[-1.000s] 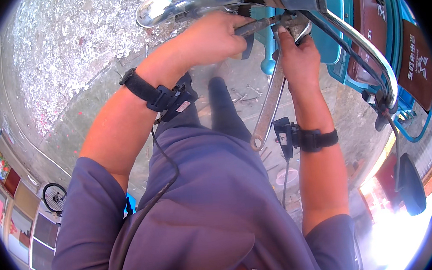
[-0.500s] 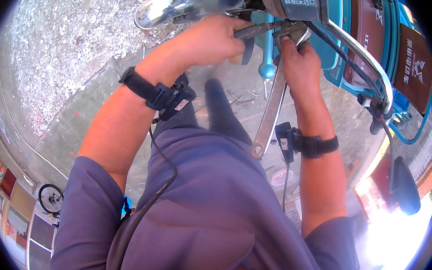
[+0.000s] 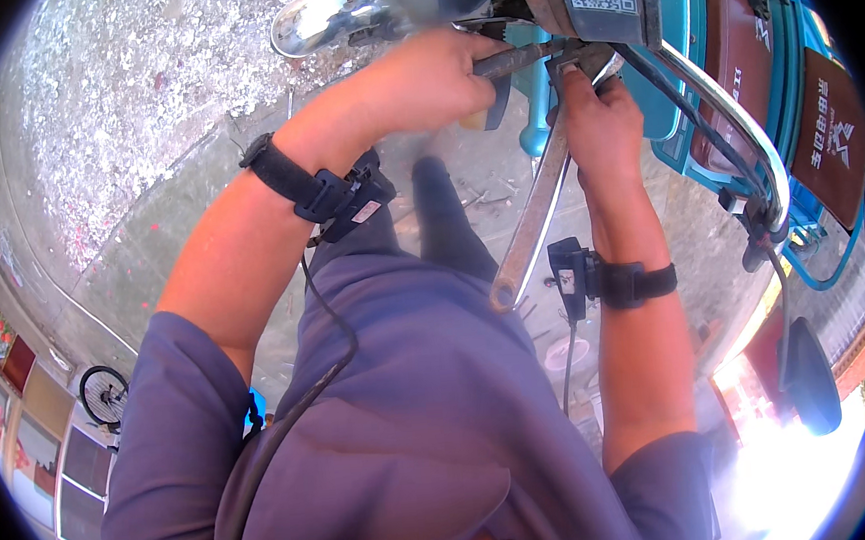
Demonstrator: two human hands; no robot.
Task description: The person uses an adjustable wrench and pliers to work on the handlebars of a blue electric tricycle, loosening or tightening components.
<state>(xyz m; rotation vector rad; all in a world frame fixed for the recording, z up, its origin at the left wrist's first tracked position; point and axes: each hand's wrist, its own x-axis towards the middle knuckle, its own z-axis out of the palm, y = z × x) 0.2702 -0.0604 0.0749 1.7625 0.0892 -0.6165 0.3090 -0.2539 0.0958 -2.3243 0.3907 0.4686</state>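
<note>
My right hand (image 3: 603, 128) is closed round the head end of a long steel wrench (image 3: 534, 218), apparently an adjustable one. Its handle slants down toward my body and ends in a round hole. The jaws meet dark metal parts under the vehicle's grey cylindrical housing (image 3: 589, 3); the exact contact is hidden. My left hand (image 3: 439, 79) is closed on a dark metal rod-like piece (image 3: 518, 60), whose far end reaches the same spot. A teal post (image 3: 536, 127) with a rounded end hangs behind the wrench.
A chrome fender (image 3: 335, 18) juts out at the far left of the work. Chrome tubing (image 3: 733, 119) with a cable, teal bodywork, brown panels (image 3: 829, 132) and a mirror (image 3: 811, 374) stand at right. Small debris lies on the concrete; a bicycle wheel (image 3: 103, 396) is far left.
The wrench's free end has swung slightly left and up. My right hand has shifted a little with it; my left hand stays nearly in place.
</note>
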